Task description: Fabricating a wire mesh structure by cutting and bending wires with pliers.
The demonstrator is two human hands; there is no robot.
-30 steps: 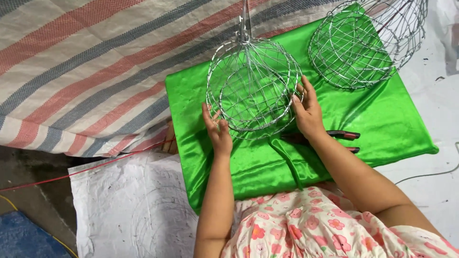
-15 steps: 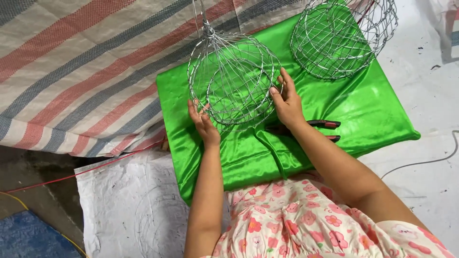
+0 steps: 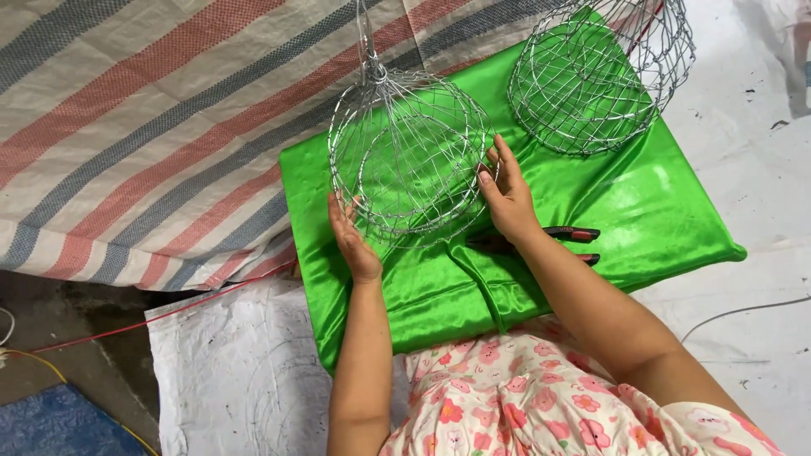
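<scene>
Two hands steady a round wire frame (image 3: pixel 410 160), a silvery globe of thin bent wires with rings inside and a twisted stem rising from its top. It rests on a shiny green cloth (image 3: pixel 659 211) in the middle of the view. The left hand (image 3: pixel 353 241) lies open against the frame's lower left rim, fingers stretched along the wire. The right hand (image 3: pixel 507 198) presses the right rim with fingers spread, not clenched.

A second wire frame (image 3: pixel 600 76), much the same in build, sits on the cloth's far right corner, well apart from the first. Just behind the right wrist lie pliers (image 3: pixel 574 235) with red and black handles.

Under the cloth to the left spreads a woven sheet (image 3: pixel 127 127) striped red, blue and pale grey. White sacking (image 3: pixel 228 371) covers the floor nearer the person, with a thin red cord (image 3: pixel 169 314) and a blue mat (image 3: pixel 59 422) at the lower left.
</scene>
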